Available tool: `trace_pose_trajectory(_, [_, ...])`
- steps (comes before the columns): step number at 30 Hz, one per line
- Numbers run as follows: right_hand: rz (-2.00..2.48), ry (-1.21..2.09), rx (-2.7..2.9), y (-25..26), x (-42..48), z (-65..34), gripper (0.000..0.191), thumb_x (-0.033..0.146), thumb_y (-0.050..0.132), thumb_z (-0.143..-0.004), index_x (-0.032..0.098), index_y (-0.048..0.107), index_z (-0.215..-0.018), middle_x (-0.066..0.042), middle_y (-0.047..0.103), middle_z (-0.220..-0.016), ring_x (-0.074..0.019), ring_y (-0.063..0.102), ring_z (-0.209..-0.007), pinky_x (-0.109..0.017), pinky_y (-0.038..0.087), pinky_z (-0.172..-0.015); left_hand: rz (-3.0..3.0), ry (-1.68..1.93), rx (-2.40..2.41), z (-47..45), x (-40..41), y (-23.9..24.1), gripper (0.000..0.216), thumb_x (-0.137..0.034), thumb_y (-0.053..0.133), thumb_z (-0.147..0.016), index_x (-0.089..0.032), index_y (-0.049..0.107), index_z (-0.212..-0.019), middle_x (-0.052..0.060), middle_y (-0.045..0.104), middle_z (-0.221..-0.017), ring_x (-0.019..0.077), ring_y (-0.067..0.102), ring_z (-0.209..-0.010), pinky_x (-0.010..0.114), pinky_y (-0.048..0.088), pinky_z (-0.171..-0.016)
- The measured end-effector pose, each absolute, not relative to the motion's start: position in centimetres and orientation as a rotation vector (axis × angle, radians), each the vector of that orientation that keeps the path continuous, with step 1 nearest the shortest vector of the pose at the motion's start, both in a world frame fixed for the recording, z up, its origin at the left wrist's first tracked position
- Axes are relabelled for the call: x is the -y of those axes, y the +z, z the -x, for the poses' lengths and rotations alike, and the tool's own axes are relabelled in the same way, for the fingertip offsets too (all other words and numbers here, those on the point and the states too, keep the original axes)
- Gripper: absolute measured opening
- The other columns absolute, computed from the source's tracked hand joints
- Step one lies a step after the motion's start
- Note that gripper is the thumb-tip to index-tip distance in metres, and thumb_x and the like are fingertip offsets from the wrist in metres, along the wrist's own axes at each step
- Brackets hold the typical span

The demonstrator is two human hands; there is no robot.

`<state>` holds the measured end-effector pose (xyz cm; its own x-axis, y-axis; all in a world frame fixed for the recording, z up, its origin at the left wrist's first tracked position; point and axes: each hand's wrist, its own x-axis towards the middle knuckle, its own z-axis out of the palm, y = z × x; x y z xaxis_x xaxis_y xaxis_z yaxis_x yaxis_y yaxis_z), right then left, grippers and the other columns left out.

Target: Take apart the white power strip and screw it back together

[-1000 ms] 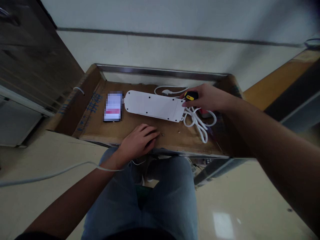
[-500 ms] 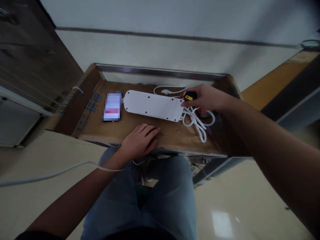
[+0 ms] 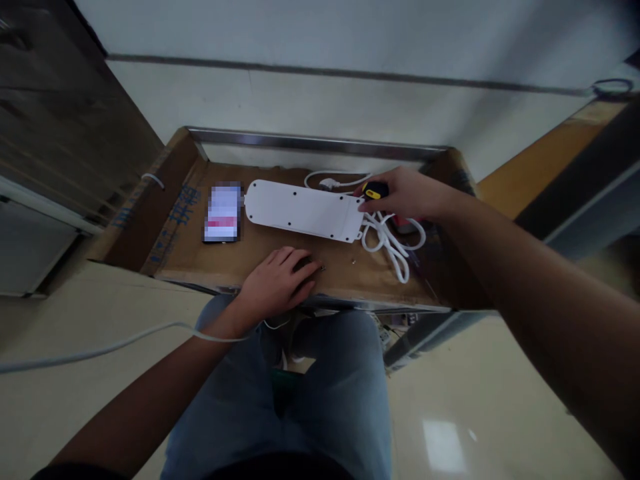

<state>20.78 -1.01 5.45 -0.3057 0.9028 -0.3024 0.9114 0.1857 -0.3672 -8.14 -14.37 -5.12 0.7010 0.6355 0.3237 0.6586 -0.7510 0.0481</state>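
Note:
A white power strip (image 3: pixel 305 210) lies face down on the cardboard, with dark screw holes along its edges. My right hand (image 3: pixel 400 193) is at its right end, thumb touching the casing. In that hand's grip sits a black-and-yellow tool handle (image 3: pixel 375 191); no shaft shows. My left hand (image 3: pixel 280 277) rests palm down on the cardboard below the strip, fingers apart. By its index fingertip lies a small metal screw (image 3: pixel 323 268), and another tiny screw (image 3: pixel 354 262) is farther right.
A phone (image 3: pixel 223 213) with a blurred screen lies left of the strip. The strip's coiled white cord (image 3: pixel 395 253) is at the right, partly over a red object. Cardboard walls (image 3: pixel 145 213) rise at the sides. Another white cable (image 3: pixel 125 343) crosses my left forearm.
The view has shifted slightly, moving everything a little left. My left index fingertip is nearer the small screw. My right hand keeps its hold at the strip's right end.

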Motion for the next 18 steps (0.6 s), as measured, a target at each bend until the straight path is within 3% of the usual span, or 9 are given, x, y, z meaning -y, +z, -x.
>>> trace_pose_trajectory(4, [-1.835,-0.706,-2.356,5.8,1.1,-20.5,0.051,0.047,0.064,-0.091,0.01,0.061,-0.126,-0.006,0.063,-0.104,-0.0016,0.054,-0.088,-0.02,0.055,-0.091,2.826,-0.495,1.077,8.1,14.4,-5.1,0.039,-0.035,0.05,-0.104,-0.023,0.061,-0.138,0.013,0.061,-0.133,0.0281,0.054,-0.119,0.045,0.053,-0.1])
trace_pose_trajectory(12, [-1.817,-0.646,-2.316,6.7,1.7,-19.6,0.05,0.045,0.06,-0.095,0.007,0.059,-0.127,-0.007,0.061,-0.111,-0.0066,0.058,-0.106,-0.027,0.056,-0.103,2.802,-0.43,1.092,8.0,14.4,-5.0,0.037,-0.038,0.047,-0.105,-0.022,0.062,-0.134,0.012,0.061,-0.132,0.0279,0.055,-0.117,0.043,0.052,-0.098])
trace_pose_trajectory(18, [-1.82,-0.629,-2.285,7.0,2.1,-19.3,0.05,0.046,0.058,-0.096,0.007,0.058,-0.128,-0.008,0.06,-0.112,-0.0067,0.058,-0.107,-0.027,0.056,-0.104,2.744,-0.444,1.124,7.8,14.5,-5.0,0.037,-0.042,0.046,-0.105,-0.02,0.063,-0.13,0.012,0.063,-0.129,0.0288,0.056,-0.115,0.044,0.05,-0.096])
